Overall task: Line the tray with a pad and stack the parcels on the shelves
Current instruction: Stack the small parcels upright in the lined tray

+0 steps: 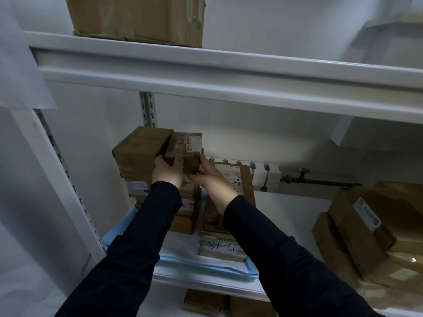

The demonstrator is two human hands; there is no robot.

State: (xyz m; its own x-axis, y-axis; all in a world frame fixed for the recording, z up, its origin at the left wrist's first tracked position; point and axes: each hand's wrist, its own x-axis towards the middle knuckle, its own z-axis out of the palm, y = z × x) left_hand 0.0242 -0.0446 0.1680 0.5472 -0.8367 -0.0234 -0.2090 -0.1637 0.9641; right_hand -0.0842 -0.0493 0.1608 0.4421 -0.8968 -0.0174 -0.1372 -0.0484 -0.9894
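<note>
I log both hands on one small parcel: left hand grasps its near-left corner, right hand grips its right side. It sits atop the stack, touching a larger parcel at its 9 o'clock. The blue-edged pad lines the shelf at 6 o'clock.

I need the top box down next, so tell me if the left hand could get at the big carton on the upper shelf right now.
Probably not yet. The left hand and right hand both hold a small parcel on the stack; the big carton sits above the shelf beam, its front unobstructed.
</note>
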